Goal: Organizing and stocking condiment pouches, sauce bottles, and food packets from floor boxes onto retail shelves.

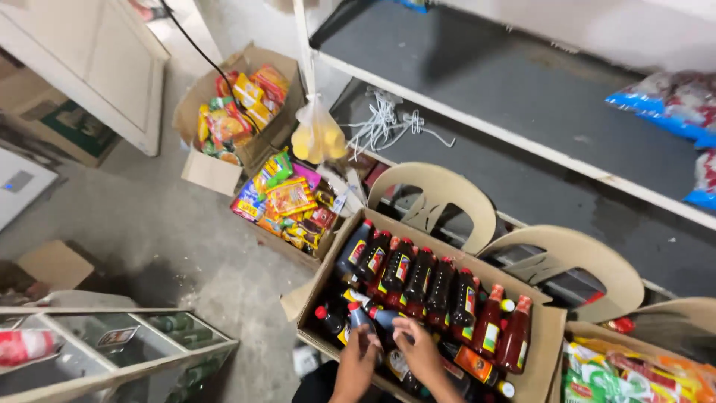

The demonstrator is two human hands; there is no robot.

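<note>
Down low: left hand [356, 363], right hand [419, 352] both clasped on dark bottles [377, 319] in cardboard box [543, 328]; two hands.

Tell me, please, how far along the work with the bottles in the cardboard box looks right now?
Done: a row of dark red-capped bottles already stands along the far side of the cardboard box. In hand: the left hand and right hand are together on bottles lying at the near side. Left: several bottles there still lie flat, and the shelf above holds only a few packets.
</note>
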